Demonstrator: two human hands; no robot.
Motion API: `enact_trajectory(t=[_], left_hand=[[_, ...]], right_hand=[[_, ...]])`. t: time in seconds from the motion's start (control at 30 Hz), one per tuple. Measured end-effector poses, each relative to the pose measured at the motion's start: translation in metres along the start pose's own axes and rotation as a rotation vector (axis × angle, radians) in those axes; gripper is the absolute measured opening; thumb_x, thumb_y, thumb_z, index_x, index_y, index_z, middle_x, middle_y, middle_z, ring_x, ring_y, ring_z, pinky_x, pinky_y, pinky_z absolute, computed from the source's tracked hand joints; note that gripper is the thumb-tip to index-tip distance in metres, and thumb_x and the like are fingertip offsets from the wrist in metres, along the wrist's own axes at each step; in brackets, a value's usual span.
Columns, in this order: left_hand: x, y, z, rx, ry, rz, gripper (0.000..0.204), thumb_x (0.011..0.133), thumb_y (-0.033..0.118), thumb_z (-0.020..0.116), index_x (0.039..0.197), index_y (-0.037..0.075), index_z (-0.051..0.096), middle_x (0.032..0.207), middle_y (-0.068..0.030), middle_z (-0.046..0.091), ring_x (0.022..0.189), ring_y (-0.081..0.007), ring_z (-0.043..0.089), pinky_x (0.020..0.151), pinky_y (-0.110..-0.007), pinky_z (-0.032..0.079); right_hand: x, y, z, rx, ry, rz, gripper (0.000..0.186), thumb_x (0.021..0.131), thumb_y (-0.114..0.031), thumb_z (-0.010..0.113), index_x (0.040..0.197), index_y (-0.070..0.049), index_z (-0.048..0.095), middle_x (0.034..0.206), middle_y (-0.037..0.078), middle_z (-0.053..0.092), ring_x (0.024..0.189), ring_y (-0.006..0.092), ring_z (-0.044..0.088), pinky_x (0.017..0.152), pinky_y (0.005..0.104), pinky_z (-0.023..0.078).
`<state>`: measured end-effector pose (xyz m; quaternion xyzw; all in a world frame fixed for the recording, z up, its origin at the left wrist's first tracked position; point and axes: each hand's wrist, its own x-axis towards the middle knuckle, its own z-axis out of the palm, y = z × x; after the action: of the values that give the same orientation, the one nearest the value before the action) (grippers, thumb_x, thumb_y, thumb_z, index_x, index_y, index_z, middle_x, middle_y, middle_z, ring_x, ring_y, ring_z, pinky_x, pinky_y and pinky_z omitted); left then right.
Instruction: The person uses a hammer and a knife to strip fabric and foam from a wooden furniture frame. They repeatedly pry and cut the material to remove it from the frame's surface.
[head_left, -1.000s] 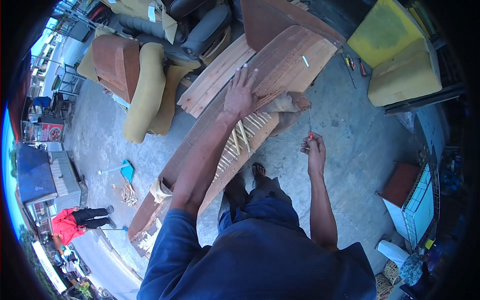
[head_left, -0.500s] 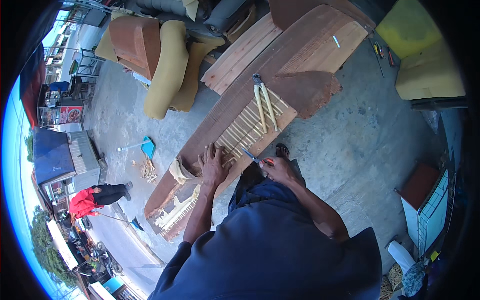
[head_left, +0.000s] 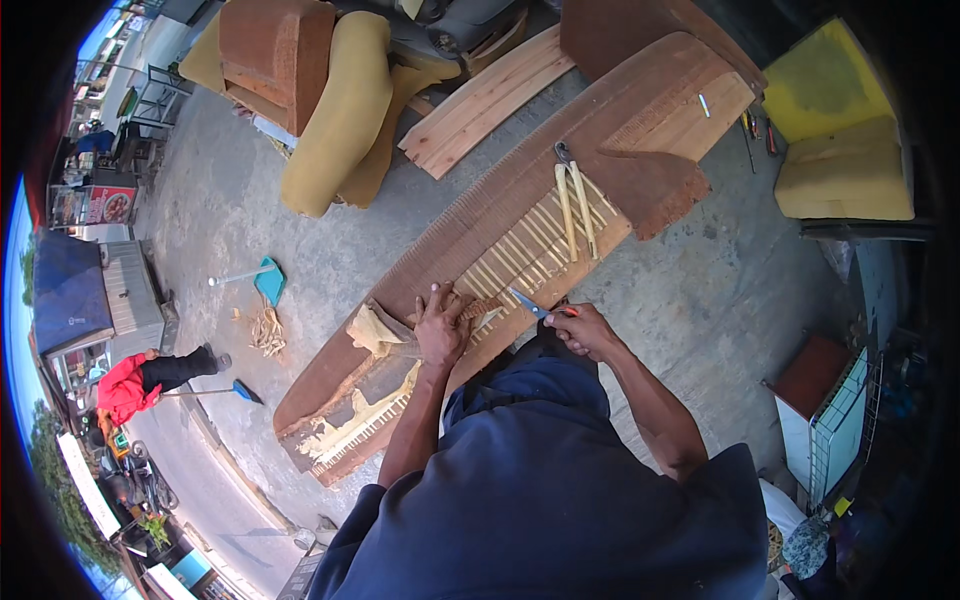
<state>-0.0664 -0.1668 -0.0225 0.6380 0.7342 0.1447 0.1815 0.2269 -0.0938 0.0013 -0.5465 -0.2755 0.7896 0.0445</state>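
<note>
In front of me a long panel (head_left: 420, 262), covered in brown material, lies diagonally. Pale narrow slats (head_left: 508, 252) run in a row along its bare near part. My left hand (head_left: 440, 328) rests on the panel, its fingers closed on a brown textured strip (head_left: 484, 308) that sticks out to the right over the slats. My right hand (head_left: 588, 332) grips scissors (head_left: 527, 303) with orange handles, their pointed blades just beyond the strip's end. Left of my left hand, a cream scrap (head_left: 372, 332) of material is folded up. Cutters (head_left: 566, 212) with two long cream handles lie across the slats farther right.
Yellow foam (head_left: 345, 110) and a brown cushion piece (head_left: 275, 70) sit at the far left. Beyond the panel lies a plank (head_left: 485, 105). A teal dustpan (head_left: 269, 282) and scraps (head_left: 267, 332) are on the floor. A person in red (head_left: 125, 388) holds a broom.
My left hand has shifted slightly right and curled onto the brown strip, which now shows over the slats. My right hand has moved right with the scissors. The whole view has tilted a little.
</note>
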Motion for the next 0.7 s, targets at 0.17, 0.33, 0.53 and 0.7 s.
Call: enact_trajectory(t=[0.17, 0.33, 0.53, 0.7], left_hand=[[-0.005, 0.002, 0.002, -0.037, 0.011, -0.007, 0.035, 0.083, 0.025, 0.078, 0.118, 0.023, 0.076, 0.144, -0.0120, 0.058, 0.141, -0.0387, 0.049, 0.118, -0.064, 0.034], [-0.010, -0.003, -0.001, -0.023, -0.012, 0.026, 0.037, 0.084, 0.029, 0.078, 0.120, 0.023, 0.075, 0.144, -0.0141, 0.058, 0.141, -0.0397, 0.048, 0.119, -0.064, 0.033], [0.005, -0.010, -0.020, -0.023, -0.114, 0.160, 0.045, 0.083, 0.030, 0.079, 0.126, 0.020, 0.070, 0.143, -0.0155, 0.057, 0.141, -0.0397, 0.048, 0.117, -0.063, 0.035], [0.023, -0.001, -0.062, 0.130, -0.366, 0.260, 0.040, 0.086, 0.020, 0.070, 0.126, 0.017, 0.068, 0.126, -0.0162, 0.067, 0.114, -0.0385, 0.067, 0.101, -0.056, 0.050]], right_hand=[[0.014, 0.008, -0.014, 0.168, -0.124, 0.088, 0.022, 0.099, -0.023, 0.069, 0.102, -0.002, 0.066, 0.064, -0.003, 0.049, 0.043, 0.0033, 0.037, 0.036, 0.0231, 0.025], [0.035, 0.045, 0.003, -0.459, 0.204, -0.549, 0.024, 0.100, -0.024, 0.069, 0.100, 0.000, 0.069, 0.063, -0.003, 0.048, 0.046, 0.0037, 0.036, 0.038, 0.0249, 0.026], [0.031, 0.054, 0.027, -0.661, 0.451, -0.816, 0.022, 0.097, -0.018, 0.069, 0.104, 0.003, 0.069, 0.081, 0.020, 0.071, 0.075, 0.0347, 0.073, 0.061, 0.0399, 0.054], [0.037, 0.099, 0.059, -1.067, 0.802, -1.019, 0.022, 0.098, -0.012, 0.062, 0.117, 0.000, 0.062, 0.117, 0.029, 0.067, 0.084, 0.0465, 0.071, 0.066, 0.0507, 0.061]])
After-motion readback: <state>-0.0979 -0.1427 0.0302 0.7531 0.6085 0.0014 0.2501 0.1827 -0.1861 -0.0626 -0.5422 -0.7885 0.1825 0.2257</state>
